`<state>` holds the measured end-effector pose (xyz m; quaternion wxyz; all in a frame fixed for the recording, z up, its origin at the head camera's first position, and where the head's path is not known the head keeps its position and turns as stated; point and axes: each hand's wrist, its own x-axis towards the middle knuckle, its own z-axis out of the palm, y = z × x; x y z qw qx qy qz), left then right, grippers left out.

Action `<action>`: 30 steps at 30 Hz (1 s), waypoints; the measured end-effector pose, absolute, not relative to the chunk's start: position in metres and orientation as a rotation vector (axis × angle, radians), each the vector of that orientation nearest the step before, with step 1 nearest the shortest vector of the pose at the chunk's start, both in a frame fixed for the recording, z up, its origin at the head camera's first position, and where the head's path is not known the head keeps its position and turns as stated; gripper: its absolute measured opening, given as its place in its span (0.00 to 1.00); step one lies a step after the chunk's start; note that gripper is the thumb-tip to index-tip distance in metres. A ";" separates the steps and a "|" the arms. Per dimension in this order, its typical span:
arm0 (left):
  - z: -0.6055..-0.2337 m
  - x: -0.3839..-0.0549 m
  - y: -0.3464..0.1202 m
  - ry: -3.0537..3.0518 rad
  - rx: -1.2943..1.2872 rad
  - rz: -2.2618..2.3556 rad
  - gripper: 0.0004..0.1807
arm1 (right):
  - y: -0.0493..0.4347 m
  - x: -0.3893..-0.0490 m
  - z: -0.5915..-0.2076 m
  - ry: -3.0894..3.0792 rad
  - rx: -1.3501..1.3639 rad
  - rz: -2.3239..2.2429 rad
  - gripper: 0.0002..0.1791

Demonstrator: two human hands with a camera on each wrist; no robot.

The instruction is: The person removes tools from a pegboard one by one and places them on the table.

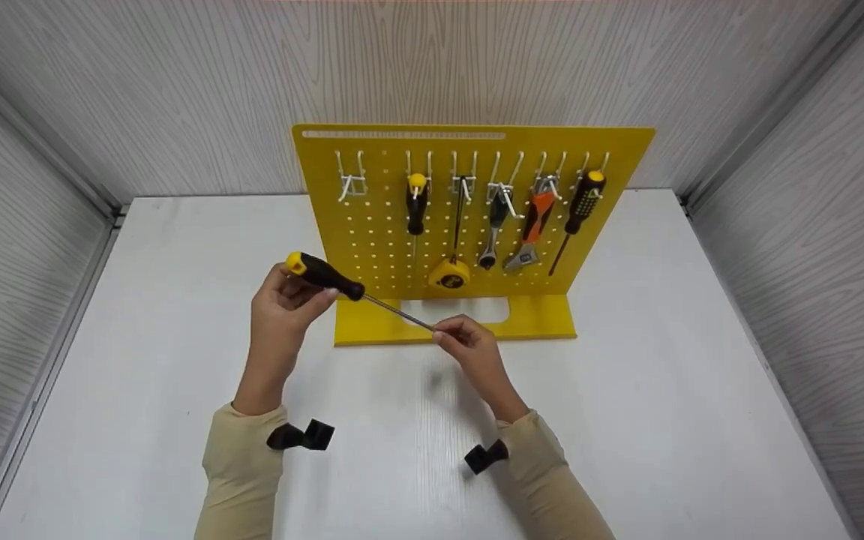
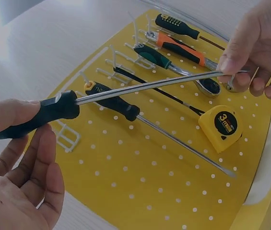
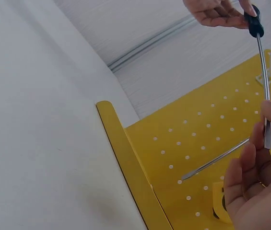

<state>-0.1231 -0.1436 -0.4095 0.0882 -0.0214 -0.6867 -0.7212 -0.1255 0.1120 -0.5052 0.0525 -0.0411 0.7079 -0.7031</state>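
A flat-blade screwdriver [image 1: 325,275] with a black and yellow handle is held in the air between both hands, in front of the yellow pegboard [image 1: 372,247]. My left hand [image 1: 279,304] pinches its handle between thumb and fingers. Near the tip, my right hand [image 1: 471,346] pinches the metal shaft; in the right wrist view the flat blade [image 3: 268,136] sticks out past the fingers. The handle end sits up and left, the tip lower and right. At the board's left, one white hook [image 1: 353,185] holds nothing.
On other hooks hang a second screwdriver [image 1: 416,204], a yellow tape measure [image 1: 450,273] on a black strap, a ratchet wrench [image 1: 493,229], an orange-handled adjustable wrench [image 1: 537,221] and another screwdriver [image 1: 583,206]. The board's yellow base [image 1: 379,330] stands on a white table [image 1: 672,420] between panel walls.
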 end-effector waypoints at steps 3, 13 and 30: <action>-0.414 -0.120 -0.146 -2.073 -0.027 -2.151 0.19 | 0.116 -0.126 -0.505 2.172 -0.111 -2.145 0.12; -0.426 -0.114 -0.153 -2.258 -0.022 -2.082 0.17 | 0.140 -0.127 -0.500 2.402 -0.123 -1.956 0.07; -0.464 -0.108 -0.151 -2.490 0.090 -2.068 0.20 | 0.166 -0.131 -0.498 2.557 -0.129 -1.793 0.05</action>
